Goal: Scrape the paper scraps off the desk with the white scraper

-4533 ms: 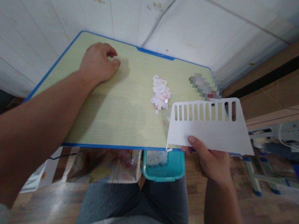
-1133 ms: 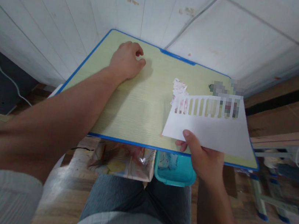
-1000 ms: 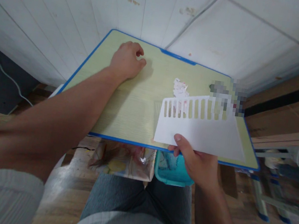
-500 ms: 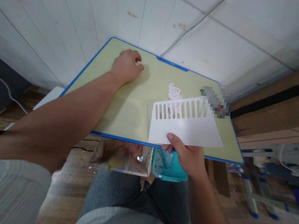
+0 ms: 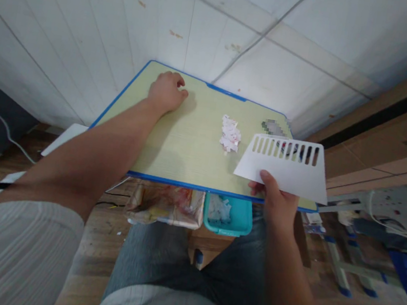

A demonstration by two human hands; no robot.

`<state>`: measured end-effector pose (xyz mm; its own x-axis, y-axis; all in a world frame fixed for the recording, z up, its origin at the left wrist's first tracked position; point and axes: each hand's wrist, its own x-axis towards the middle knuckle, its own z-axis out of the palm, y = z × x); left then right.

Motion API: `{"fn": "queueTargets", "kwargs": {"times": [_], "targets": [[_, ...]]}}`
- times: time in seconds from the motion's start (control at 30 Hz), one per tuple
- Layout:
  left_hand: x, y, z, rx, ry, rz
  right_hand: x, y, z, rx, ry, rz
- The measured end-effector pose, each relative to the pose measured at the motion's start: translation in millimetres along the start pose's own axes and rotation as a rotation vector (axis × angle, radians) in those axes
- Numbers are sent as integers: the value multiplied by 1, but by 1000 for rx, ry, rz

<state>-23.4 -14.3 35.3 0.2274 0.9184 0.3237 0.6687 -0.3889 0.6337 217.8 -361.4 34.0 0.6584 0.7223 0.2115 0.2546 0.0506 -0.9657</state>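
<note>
My right hand (image 5: 275, 195) grips the lower edge of a flat white slotted plastic sheet (image 5: 280, 171), thumb on top and fingers beneath. The sheet is held above the right front part of a pale yellow-green table (image 5: 186, 140), its row of slots facing the far side. A small heap of torn white paper scraps (image 5: 230, 135) lies on the tabletop, to the left of the sheet and apart from it. Near the far left corner, my left hand (image 5: 168, 90) rests on the table, fingers loosely curled and thumb apart, with nothing visible in it.
Below the front edge sit a turquoise bin (image 5: 231, 222) with paper scraps in it and a lined box (image 5: 166, 205). A blurred-out object (image 5: 274, 127) lies at the far right of the tabletop. Cardboard boxes (image 5: 393, 123) stand on the right, and a white wall (image 5: 162, 15) rises behind.
My right hand has moved the slotted sheet to the right, away from the paper heap, which now shows in full. My left hand stays at about the same spot on the table.
</note>
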Motion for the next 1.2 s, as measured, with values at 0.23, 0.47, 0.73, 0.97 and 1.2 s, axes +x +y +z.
{"fn": "queueTargets", "kwargs": {"times": [0.23,0.47,0.73,0.97,1.2], "targets": [[3,-4,-6,149,49,16,25,13,-20,-94,48,-33],[4,-4,-15,198,27,67,36,23,-12,-136,-40,-13],[6,-8,-18,230,38,32,39,20,0,-119,-97,-32],[3,-2,-16,185,11,41,37,16,7,-81,-98,-54],[3,7,-8,275,44,-3,56,6,9,48,58,52]]}}
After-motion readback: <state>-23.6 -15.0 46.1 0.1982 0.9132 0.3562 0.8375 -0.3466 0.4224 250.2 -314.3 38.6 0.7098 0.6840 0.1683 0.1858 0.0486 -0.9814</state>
